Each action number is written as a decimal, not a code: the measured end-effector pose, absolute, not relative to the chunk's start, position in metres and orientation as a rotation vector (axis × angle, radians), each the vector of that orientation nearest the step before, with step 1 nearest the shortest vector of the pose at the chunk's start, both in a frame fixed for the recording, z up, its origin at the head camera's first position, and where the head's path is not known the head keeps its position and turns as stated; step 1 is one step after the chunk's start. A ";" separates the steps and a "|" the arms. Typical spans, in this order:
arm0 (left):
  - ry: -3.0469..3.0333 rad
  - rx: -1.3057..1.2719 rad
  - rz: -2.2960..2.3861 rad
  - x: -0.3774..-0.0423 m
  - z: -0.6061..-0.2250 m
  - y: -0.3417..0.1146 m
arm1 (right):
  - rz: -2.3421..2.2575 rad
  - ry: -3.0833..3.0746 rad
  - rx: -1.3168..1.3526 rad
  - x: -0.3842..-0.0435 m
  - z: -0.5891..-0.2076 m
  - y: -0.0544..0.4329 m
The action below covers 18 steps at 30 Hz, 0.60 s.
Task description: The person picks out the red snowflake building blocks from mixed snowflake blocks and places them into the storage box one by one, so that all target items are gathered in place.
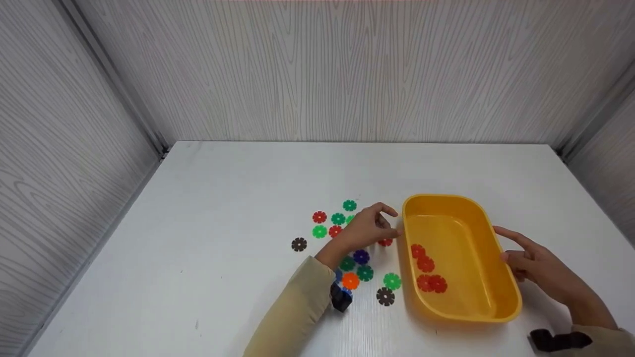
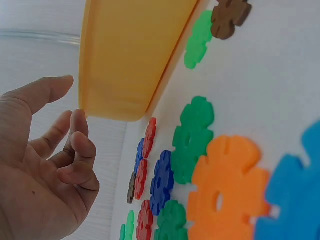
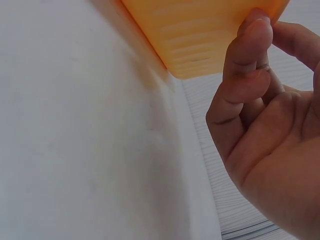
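Note:
A yellow tub [image 1: 461,233] stands on the white table, with several red flower-shaped discs [image 1: 425,263] lying on its floor along the left side. Just outside its left rim is my left hand [image 1: 369,228], fingers loosely bent and nothing between thumb and fingers. The left wrist view shows its fingertips close to the tub's wall [image 2: 125,60]. On the other side, my right hand [image 1: 538,265] touches the tub's outer right wall with its fingertips, index finger stretched along it and thumb at the rim. Its other fingers bend underneath, as the right wrist view shows.
Loose flower discs lie left of the tub, among them an orange one [image 1: 350,281], a dark blue one [image 1: 361,256], brown ones [image 1: 299,244] and several green ones [image 1: 319,231]. My left forearm passes over some of them. Wood-grain panels [image 1: 317,69] enclose the table's back and sides.

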<state>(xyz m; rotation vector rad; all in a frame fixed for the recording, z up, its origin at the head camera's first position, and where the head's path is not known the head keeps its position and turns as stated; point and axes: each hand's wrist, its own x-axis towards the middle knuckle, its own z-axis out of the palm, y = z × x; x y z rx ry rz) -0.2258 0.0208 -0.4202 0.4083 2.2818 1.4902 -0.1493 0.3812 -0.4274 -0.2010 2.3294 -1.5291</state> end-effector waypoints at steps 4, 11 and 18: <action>2.298 0.410 1.441 -0.229 -0.423 0.019 | -1.532 2.322 -0.199 -0.150 -0.427 0.381; 2.438 0.392 1.195 -0.232 -0.424 0.020 | -1.516 2.334 -0.177 -0.150 -0.427 0.381; 2.555 0.368 0.956 -0.234 -0.430 0.022 | -1.526 2.335 -0.178 -0.149 -0.427 0.381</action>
